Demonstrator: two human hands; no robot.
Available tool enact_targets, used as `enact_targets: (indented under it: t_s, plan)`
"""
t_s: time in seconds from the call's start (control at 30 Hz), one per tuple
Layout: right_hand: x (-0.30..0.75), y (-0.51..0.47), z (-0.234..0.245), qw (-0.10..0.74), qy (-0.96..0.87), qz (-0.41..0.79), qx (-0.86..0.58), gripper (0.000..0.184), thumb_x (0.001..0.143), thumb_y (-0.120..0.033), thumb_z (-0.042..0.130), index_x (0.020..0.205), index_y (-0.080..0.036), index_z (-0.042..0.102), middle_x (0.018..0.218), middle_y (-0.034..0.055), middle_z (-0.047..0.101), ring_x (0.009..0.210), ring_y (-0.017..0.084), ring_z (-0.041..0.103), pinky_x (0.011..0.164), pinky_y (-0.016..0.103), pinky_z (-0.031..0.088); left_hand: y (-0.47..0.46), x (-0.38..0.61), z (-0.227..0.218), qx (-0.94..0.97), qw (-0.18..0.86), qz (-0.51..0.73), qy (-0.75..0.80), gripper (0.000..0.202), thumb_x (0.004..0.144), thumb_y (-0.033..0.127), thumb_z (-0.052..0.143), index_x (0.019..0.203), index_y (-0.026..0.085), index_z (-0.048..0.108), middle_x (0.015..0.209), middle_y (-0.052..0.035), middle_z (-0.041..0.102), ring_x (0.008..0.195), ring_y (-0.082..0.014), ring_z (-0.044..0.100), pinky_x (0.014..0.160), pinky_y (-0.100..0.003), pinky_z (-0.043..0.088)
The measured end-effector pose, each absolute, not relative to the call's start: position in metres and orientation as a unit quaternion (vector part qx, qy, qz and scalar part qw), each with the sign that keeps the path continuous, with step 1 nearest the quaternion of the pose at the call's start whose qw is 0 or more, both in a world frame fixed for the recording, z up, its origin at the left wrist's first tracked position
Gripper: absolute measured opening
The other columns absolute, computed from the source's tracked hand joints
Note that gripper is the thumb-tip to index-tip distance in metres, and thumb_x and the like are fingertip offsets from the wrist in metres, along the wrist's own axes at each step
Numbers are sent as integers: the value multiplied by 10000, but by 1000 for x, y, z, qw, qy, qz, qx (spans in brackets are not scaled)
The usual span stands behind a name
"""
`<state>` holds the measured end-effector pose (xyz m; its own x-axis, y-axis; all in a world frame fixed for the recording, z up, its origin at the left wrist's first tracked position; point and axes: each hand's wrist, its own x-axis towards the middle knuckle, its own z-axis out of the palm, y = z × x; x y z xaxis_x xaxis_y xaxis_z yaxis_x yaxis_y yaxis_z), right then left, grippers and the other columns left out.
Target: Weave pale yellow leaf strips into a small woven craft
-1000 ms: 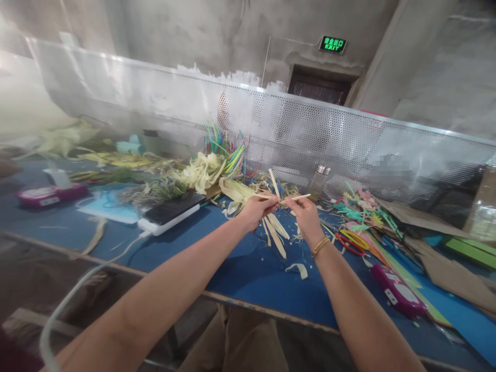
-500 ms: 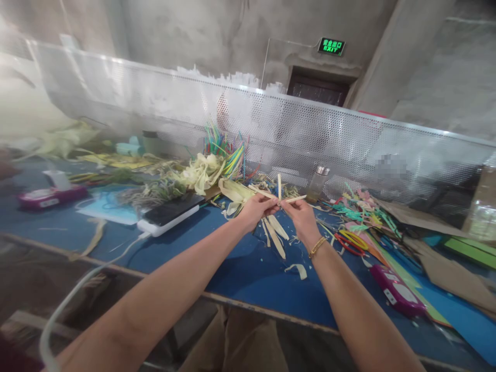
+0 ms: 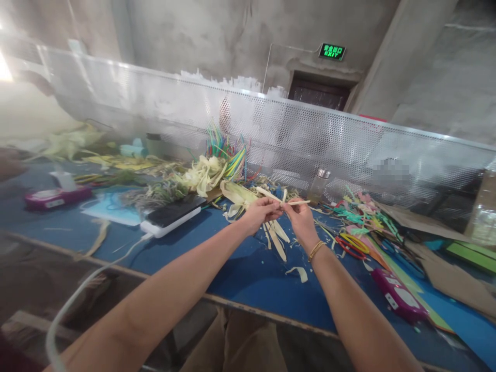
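My left hand (image 3: pixel 263 213) and my right hand (image 3: pixel 301 221) meet above the blue table, each pinching pale corn husk strips (image 3: pixel 268 194) where they cross. One strip end points up and left, another sticks out past my right fingers, and a short one stands between the hands. The fingertips hide the crossing itself. Beneath my hands lie loose husk strips (image 3: pixel 278 245), and a curled husk scrap (image 3: pixel 299 274) rests closer to me. Whole corn husks (image 3: pixel 235 194) spread just behind my left hand.
Left stands a dark-screened device (image 3: pixel 174 211) with a white cable (image 3: pixel 104 263). Coloured stems (image 3: pixel 232 155) and a bottle (image 3: pixel 319 185) are near the perforated metal screen (image 3: pixel 341 137). Right are scissors with red and yellow handles (image 3: pixel 352 244) and a purple device (image 3: pixel 399 295). Another person's hand (image 3: pixel 10 164) shows far left.
The upright strip between my hands has tipped down and now shows shorter. The strip ends have shifted slightly; both hands keep their pinch in nearly the same place.
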<state>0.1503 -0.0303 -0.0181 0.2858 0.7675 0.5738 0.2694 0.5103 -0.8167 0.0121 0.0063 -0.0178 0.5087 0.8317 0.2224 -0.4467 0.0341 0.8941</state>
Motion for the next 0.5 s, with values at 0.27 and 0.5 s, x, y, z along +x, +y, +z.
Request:
enact_targets:
  t_s: [0.27, 0.5]
  plan:
    - [142, -35, -14, 673, -567, 249, -405, 201, 689, -374, 684, 681, -194, 595, 673, -11, 604, 650, 137, 543, 656, 283, 431, 6, 15, -21, 552, 667, 473, 162, 312, 627, 245, 781, 824, 136, 566, 696, 16, 627, 647, -72, 603, 675, -216, 469]
    - [147, -35, -13, 653, -584, 230, -424, 232, 732, -416, 635, 738, -185, 625, 730, 9, 620, 715, 155, 558, 706, 291, 437, 5, 14, -19, 540, 666, 486, 168, 313, 631, 288, 775, 824, 142, 577, 692, 20, 625, 620, -64, 586, 635, -201, 454]
